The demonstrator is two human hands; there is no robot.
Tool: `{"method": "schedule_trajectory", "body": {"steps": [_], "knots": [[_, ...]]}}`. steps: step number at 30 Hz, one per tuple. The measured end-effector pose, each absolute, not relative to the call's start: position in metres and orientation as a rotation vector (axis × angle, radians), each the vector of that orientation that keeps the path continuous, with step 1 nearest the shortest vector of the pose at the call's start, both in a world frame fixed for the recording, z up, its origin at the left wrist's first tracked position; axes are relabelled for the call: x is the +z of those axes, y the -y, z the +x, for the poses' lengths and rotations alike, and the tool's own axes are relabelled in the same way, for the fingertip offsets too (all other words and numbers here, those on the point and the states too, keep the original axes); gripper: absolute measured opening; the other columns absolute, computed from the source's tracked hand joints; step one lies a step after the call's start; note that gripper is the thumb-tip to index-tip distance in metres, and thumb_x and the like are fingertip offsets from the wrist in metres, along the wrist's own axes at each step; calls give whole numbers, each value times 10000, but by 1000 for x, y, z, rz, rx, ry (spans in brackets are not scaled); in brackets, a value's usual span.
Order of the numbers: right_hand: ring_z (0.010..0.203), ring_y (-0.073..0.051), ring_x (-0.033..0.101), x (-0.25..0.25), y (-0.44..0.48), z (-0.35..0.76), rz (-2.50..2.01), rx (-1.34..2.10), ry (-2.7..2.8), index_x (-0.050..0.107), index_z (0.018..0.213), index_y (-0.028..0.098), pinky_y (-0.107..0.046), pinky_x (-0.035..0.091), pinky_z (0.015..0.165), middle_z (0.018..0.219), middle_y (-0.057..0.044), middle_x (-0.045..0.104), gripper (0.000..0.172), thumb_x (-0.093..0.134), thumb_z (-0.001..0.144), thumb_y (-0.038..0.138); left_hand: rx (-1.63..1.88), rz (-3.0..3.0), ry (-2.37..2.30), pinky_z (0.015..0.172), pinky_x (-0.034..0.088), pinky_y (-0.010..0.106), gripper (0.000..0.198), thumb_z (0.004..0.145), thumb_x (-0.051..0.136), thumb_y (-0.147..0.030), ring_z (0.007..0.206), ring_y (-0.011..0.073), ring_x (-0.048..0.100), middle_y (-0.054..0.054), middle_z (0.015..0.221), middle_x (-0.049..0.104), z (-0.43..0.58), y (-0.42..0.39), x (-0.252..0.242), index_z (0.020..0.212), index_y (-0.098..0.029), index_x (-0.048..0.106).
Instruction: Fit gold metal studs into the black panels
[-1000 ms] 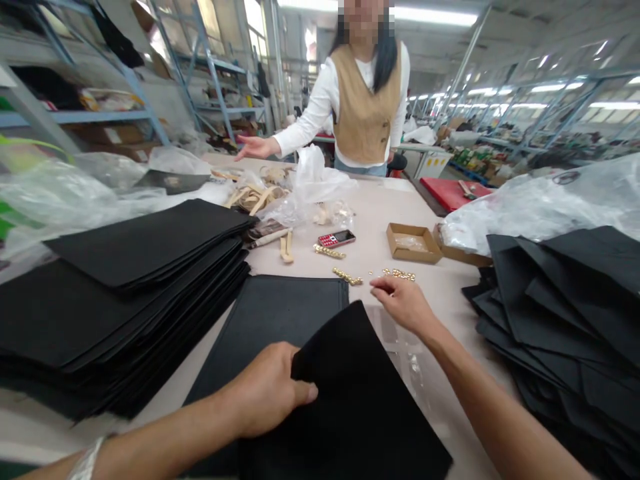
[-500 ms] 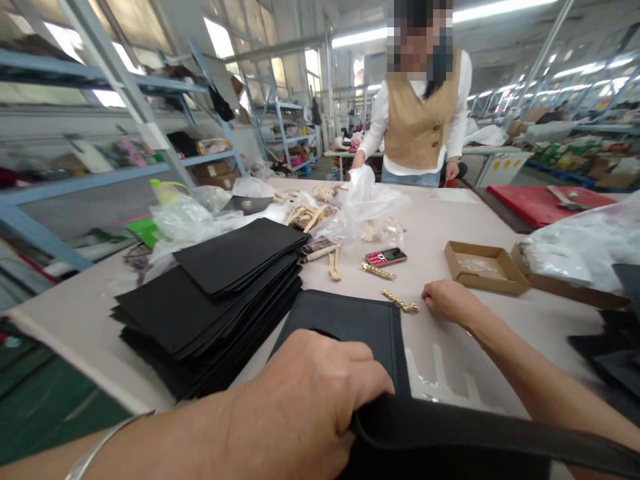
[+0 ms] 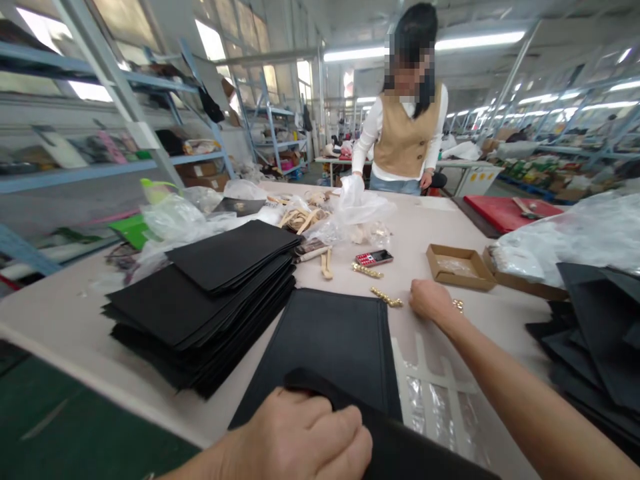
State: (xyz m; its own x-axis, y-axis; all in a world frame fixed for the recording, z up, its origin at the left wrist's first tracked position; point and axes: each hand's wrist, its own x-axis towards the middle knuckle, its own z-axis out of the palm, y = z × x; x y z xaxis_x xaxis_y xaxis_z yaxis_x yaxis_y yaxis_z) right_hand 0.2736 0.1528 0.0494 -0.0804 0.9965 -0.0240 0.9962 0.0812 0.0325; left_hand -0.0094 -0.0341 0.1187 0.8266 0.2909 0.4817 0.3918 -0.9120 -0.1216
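My left hand (image 3: 305, 437) is closed on the edge of a black leather piece (image 3: 400, 437), which runs to the lower right. Beneath it a black stitched leather panel (image 3: 335, 333) lies flat on the table. My right hand (image 3: 429, 299) rests on the tabletop with fingers curled in; whatever they hold is hidden. Just left of those fingers lies a short gold chain (image 3: 387, 297), and a second gold chain (image 3: 367, 271) sits a little farther off. Some gold links (image 3: 458, 306) show behind my right wrist.
A tall stack of black sheets (image 3: 210, 300) stands at the left, more black pieces (image 3: 600, 340) at the right. Beyond are a red phone (image 3: 374, 257), a shallow cardboard box (image 3: 457, 267) and plastic bags (image 3: 355, 213). Across the table stands a person (image 3: 407, 140).
My left hand has moved down and slightly left with the black leather piece, so more of the panel shows. My right hand stays curled by the chain. The view has shifted a little.
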Motion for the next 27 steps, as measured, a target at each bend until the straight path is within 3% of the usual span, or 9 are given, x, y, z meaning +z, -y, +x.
{"method": "schedule_trajectory", "body": {"steps": [5,7,10,12,19,27], "knots": [[823,-152,617,66,-100,258,2002,-548,-2544,590,1095,141,-262,482,728,926,-68,658,308,410,941,338,-769,-2772,514,418,316,285,184,855,467,-156,517,134,513,70,872,694,-28,48,106,943,-109,621],[723,-120,602,76,-60,243,1855,-969,-2655,596,1070,168,-217,468,654,825,-18,653,307,441,918,384,-763,-2777,526,426,320,286,186,848,482,-161,522,135,506,65,896,696,-33,51,101,957,-110,623],[606,-95,519,91,0,218,1506,-1913,-2556,641,867,153,-199,413,576,660,19,588,193,581,836,333,-768,-2764,503,435,328,288,185,836,492,-159,527,137,502,69,893,697,-34,56,99,947,-108,631],[581,-78,470,95,26,206,1367,-2196,-2392,650,810,153,-187,375,553,634,34,563,119,620,806,269,-765,-2755,477,434,325,288,181,828,500,-159,519,133,492,66,887,699,-34,60,100,938,-111,636],[717,-112,531,87,40,200,1149,-2434,-2301,689,788,139,-231,405,687,778,-12,632,111,664,772,246,-714,-2754,437,423,313,286,175,824,507,-173,500,119,477,49,865,699,-32,70,106,931,-123,637],[724,-112,543,82,45,192,1114,-2518,-2245,713,789,145,-240,412,704,787,-13,649,104,698,739,234,-677,-2755,388,426,328,287,168,817,510,-175,497,106,466,27,858,690,-30,74,109,921,-139,637]]}}
